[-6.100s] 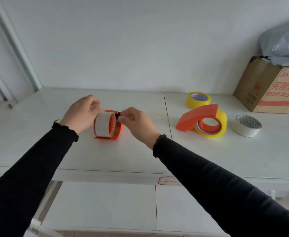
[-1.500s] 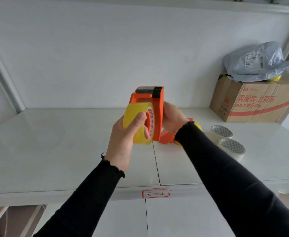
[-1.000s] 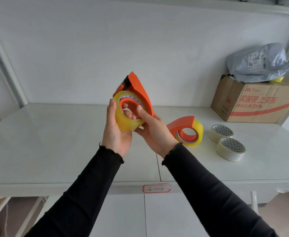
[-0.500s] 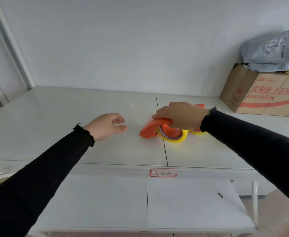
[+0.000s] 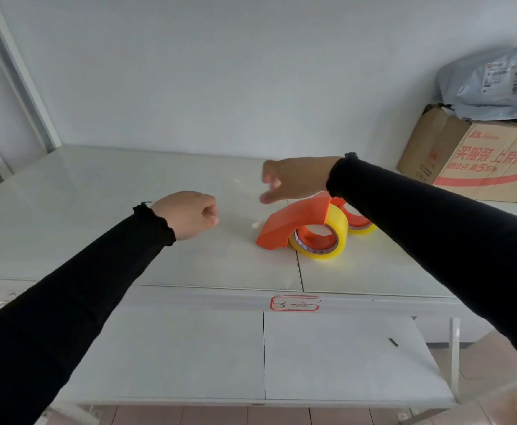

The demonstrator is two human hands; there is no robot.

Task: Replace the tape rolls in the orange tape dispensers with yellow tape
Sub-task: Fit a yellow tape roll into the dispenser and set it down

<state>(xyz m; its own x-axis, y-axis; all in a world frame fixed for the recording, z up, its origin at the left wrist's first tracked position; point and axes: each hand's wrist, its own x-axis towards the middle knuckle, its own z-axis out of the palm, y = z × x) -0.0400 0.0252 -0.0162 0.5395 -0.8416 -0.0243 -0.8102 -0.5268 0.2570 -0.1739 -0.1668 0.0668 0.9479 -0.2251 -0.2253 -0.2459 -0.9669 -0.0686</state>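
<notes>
The fingers [image 5: 209, 211] of the left hand [image 5: 186, 214] are being curled together into a loose fist, with nothing seen inside it, and the hand is being held just above the white surface [image 5: 104, 216], well to the left of the tape. The fingers [image 5: 268, 197] of the right hand [image 5: 294, 180] are being held apart and blurred, pointing left and slightly down, gripping nothing; the hand is being kept in the air above and just behind the nearer orange dispenser [image 5: 294, 222], apart from it. Both arms are being covered by black sleeves [image 5: 419, 228]. The nearer orange dispenser is being rested on the surface close to its front edge, with a yellow tape roll [image 5: 336, 225] seated on its hub, the roll standing upright on its rim. A second orange dispenser [image 5: 353, 217] with yellow tape [image 5: 362, 230] is being partly hidden just behind it by the right sleeve. A red-bordered label [image 5: 294, 303] is being shown on the front edge of the surface. At the far right a cardboard box [image 5: 471, 161] with red print is being topped by a grey plastic mailer bag [image 5: 493, 84].
</notes>
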